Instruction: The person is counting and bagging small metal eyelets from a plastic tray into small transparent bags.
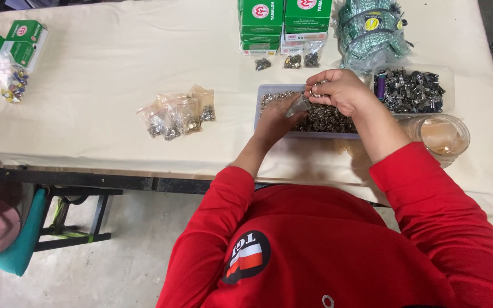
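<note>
My left hand holds a small clear plastic bag by its lower end, over a clear tray filled with small metal fasteners. My right hand is pinched at the bag's mouth with a few small metal pieces between its fingers. Both hands hover above the tray of fasteners, at the table's near side. Red sleeves cover both of my arms.
Several filled small bags lie left of the tray. Green boxes are stacked at the back, with more green boxes at far left. A second tray of dark metal clips, a bundle of green packets and a plastic cup sit at right.
</note>
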